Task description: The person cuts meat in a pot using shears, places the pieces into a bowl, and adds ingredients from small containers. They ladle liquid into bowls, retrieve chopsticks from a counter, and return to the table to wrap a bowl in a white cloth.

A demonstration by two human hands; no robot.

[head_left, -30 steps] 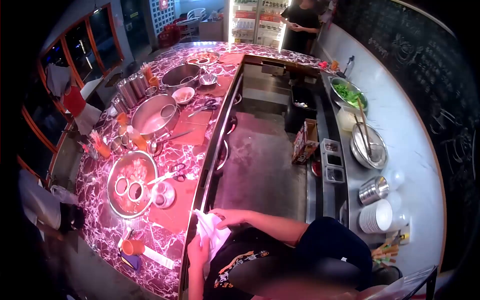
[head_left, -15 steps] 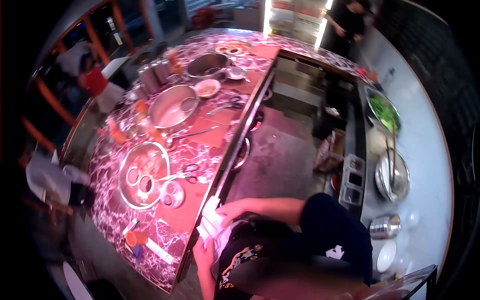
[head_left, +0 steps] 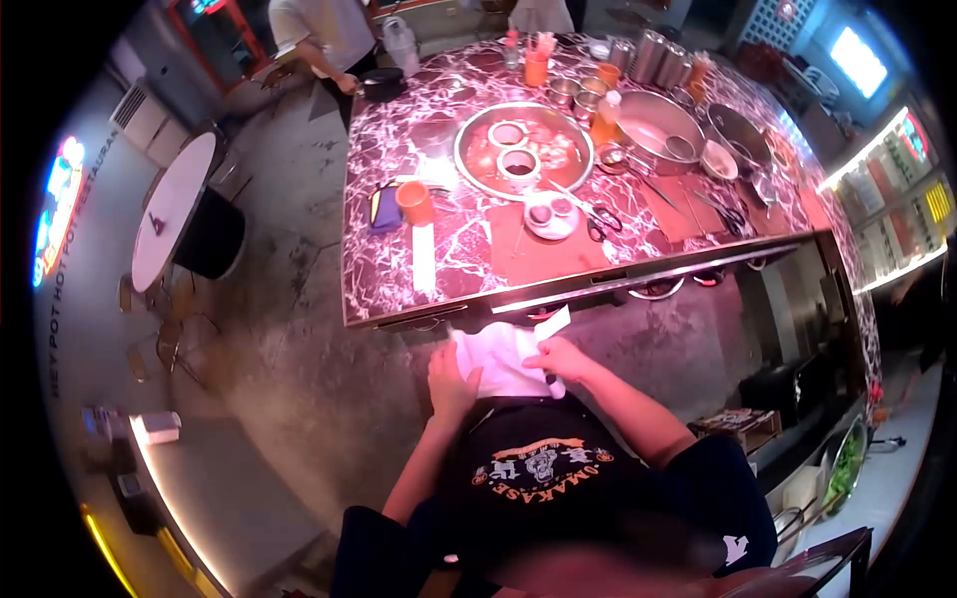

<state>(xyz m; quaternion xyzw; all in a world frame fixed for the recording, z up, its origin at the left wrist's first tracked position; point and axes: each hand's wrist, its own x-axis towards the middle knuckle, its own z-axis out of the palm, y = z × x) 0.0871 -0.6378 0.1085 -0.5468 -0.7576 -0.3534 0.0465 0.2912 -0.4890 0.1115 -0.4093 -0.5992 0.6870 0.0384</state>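
A white cloth (head_left: 495, 361) is spread between my two hands, in front of my black apron (head_left: 543, 478) and just off the table's near edge. My left hand (head_left: 455, 381) grips its left side, with the fingers over the fabric. At the right side, my right hand (head_left: 559, 359) is closed on the cloth, fingers bent. A pale flat corner (head_left: 553, 323) sticks up above the right hand; I cannot tell whether it is part of the cloth. Nearest on the marbled table (head_left: 379, 284) are a brown mat (head_left: 538, 261) and a plate with small bowls (head_left: 554, 221).
A large round pan (head_left: 467, 171) holds food and two ring-shaped cups. Scissors (head_left: 604, 224), an orange cup (head_left: 413, 202) and a steel pot (head_left: 648, 115) stand around it. A person (head_left: 324, 40) is at the far left corner. A round table (head_left: 174, 214) is farther left.
My view has swung right-to-left, bringing the table ahead of me. The cloth, bunched and upright before, is now spread wider between both hands, which still hold it.
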